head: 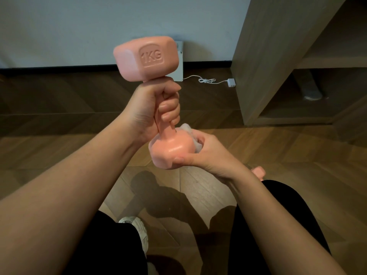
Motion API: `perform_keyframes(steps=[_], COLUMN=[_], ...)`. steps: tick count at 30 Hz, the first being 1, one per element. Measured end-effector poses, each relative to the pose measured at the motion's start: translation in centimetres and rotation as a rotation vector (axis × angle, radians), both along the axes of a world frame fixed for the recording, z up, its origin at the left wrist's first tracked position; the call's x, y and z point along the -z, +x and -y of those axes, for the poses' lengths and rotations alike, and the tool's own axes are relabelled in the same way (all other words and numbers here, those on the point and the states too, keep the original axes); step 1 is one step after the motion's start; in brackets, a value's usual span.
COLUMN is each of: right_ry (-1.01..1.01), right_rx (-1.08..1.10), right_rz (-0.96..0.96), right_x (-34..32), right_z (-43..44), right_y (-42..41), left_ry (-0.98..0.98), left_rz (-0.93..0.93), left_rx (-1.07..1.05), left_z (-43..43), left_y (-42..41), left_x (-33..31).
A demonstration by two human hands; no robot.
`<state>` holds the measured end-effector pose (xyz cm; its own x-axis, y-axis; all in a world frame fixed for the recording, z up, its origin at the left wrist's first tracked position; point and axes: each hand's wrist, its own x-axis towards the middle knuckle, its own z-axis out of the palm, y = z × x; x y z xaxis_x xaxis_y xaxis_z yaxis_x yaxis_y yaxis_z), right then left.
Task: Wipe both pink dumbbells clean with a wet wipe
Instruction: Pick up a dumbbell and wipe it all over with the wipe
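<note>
Wood floor, white wall behind. Left hand clenched round the handle of the pink dumbbell, held upright mid-air, 1KG head above the fist. Right hand curls round the lower head, clamping a wet wipe against its right side. Second pink dumbbell mostly hidden behind the right wrist
</note>
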<state>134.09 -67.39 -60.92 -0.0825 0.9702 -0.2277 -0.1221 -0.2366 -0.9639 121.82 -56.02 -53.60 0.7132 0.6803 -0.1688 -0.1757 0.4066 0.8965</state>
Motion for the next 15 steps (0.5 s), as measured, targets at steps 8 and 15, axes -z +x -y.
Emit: perform_keyframes(steps=[8, 15], right_ry=[0.001, -0.01], right_rx=[-0.196, -0.023], right_rz=[-0.57, -0.35], right_x=[0.3, 0.4], right_z=[0.0, -0.1], right_y=[-1.1, -1.2], left_ry=[-0.069, -0.028], left_rz=[0.163, 0.006], left_rx=[0.123, 0.004], left_z=[0.6, -0.1], left_y=[0.0, 0.1], left_x=[-0.7, -0.9])
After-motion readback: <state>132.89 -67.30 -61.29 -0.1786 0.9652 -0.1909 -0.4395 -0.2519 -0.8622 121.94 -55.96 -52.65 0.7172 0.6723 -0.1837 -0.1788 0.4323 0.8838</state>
